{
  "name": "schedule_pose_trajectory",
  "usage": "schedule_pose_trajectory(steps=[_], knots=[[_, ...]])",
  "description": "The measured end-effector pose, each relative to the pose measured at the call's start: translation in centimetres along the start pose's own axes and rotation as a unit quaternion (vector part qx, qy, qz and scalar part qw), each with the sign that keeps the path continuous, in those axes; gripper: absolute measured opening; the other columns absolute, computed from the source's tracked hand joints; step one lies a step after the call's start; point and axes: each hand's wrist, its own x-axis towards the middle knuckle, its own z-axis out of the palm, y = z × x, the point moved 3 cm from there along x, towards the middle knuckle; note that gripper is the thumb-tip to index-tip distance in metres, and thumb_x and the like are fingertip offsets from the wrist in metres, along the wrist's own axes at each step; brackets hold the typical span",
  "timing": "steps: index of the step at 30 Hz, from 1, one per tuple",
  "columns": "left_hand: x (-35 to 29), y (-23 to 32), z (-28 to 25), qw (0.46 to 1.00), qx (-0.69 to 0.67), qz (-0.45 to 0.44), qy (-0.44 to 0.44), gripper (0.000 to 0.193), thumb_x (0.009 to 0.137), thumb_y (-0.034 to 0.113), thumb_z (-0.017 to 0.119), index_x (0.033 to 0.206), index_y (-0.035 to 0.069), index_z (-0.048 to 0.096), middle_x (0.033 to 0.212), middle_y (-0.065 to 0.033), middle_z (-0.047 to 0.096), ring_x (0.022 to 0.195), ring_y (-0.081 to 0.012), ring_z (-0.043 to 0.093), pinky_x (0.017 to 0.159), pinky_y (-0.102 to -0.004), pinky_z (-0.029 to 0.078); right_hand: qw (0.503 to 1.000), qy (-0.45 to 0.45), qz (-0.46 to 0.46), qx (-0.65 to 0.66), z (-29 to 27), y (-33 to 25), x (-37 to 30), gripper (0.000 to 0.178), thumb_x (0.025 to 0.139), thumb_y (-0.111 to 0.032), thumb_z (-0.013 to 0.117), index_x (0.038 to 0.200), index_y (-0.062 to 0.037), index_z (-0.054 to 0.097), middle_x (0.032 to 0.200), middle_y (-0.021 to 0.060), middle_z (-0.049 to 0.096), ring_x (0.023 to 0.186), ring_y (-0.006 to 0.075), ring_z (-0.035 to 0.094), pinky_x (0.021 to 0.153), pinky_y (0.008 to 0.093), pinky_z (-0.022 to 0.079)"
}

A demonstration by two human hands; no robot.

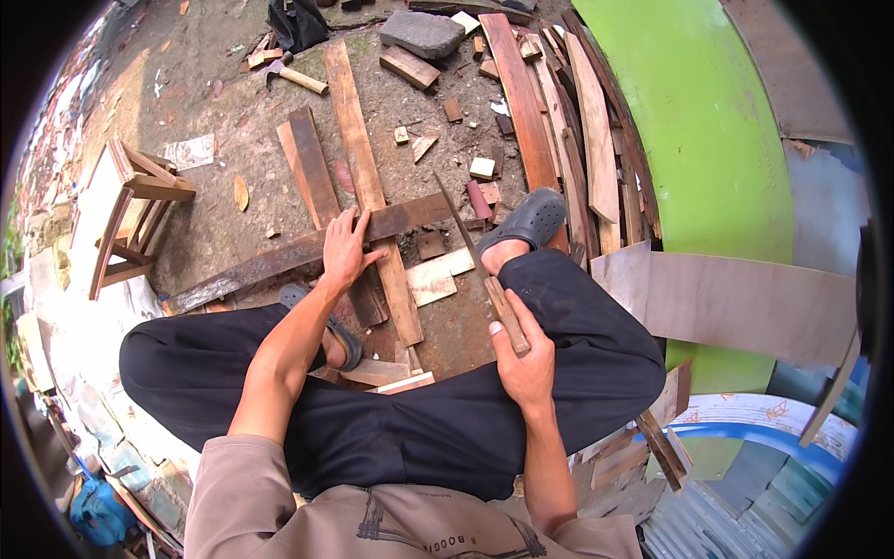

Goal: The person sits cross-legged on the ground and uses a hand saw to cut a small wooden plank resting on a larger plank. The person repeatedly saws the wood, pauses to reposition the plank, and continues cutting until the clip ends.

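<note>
A long dark wooden plank lies slantwise across two other boards on the ground between my feet. My left hand rests on top of it, fingers stretched out and thumb apart. My right hand is closed round the wooden handle of a handsaw. Its thin dark blade points away from me, passing close by the plank's right end; whether they touch I cannot tell. Under the plank lie a lighter narrow board and a shorter brown board.
A hammer lies at the far left, near a grey stone block. A small wooden frame stands to the left. Long boards are stacked at right beside a green panel. Small offcuts litter the ground.
</note>
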Motion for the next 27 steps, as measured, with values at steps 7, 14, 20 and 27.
schedule_pose_trajectory(steps=[7, 14, 20, 27], knots=[[3.4, 0.7, -1.3, 0.995, -0.034, 0.056, -0.076, 0.074, 0.087, 0.04, 0.077, 0.149, 0.011, 0.05, 0.142, -0.0129, 0.058, 0.13, -0.0333, 0.056, 0.107, -0.0435, 0.048, 1.0, -0.001, 0.027, 0.015, 0.4, -0.2, -1.2, 0.045, 0.094, -0.01, 0.067, 0.136, 0.0058, 0.061, 0.117, 0.0234, 0.073, 0.105, 0.0235, 0.073, 0.091, 0.0325, 0.054], [6.1, -2.7, -1.4, 0.99, -0.08, 0.057, -0.105, 0.061, 0.102, 0.051, 0.054, 0.146, 0.009, 0.053, 0.145, -0.0158, 0.059, 0.138, -0.0347, 0.052, 0.114, -0.044, 0.043, 0.999, -0.031, 0.019, 0.016, 0.9, -2.7, 0.5, 0.045, 0.094, -0.01, 0.066, 0.136, 0.0064, 0.06, 0.118, 0.0246, 0.073, 0.108, 0.0254, 0.072, 0.094, 0.0327, 0.053], [4.9, -1.3, -2.2, 0.99, -0.088, 0.04, -0.1, 0.061, 0.103, 0.048, 0.053, 0.146, 0.005, 0.05, 0.148, -0.0169, 0.055, 0.14, -0.0364, 0.049, 0.116, -0.0455, 0.04, 0.998, -0.034, 0.053, -0.011, 1.9, -4.7, 0.4, 0.045, 0.095, -0.012, 0.065, 0.136, 0.0058, 0.06, 0.12, 0.0253, 0.072, 0.111, 0.0287, 0.071, 0.098, 0.0345, 0.051], [4.1, -1.8, -0.2, 0.995, -0.051, 0.066, -0.057, 0.064, 0.105, 0.049, 0.05, 0.15, 0.004, 0.044, 0.152, -0.0181, 0.051, 0.141, -0.0367, 0.047, 0.118, -0.045, 0.037, 0.999, -0.036, 0.029, -0.018, 3.0, -5.4, -1.5, 0.047, 0.095, -0.012, 0.065, 0.138, 0.0063, 0.058, 0.118, 0.0315, 0.07, 0.115, 0.0374, 0.07, 0.097, 0.038, 0.052]])
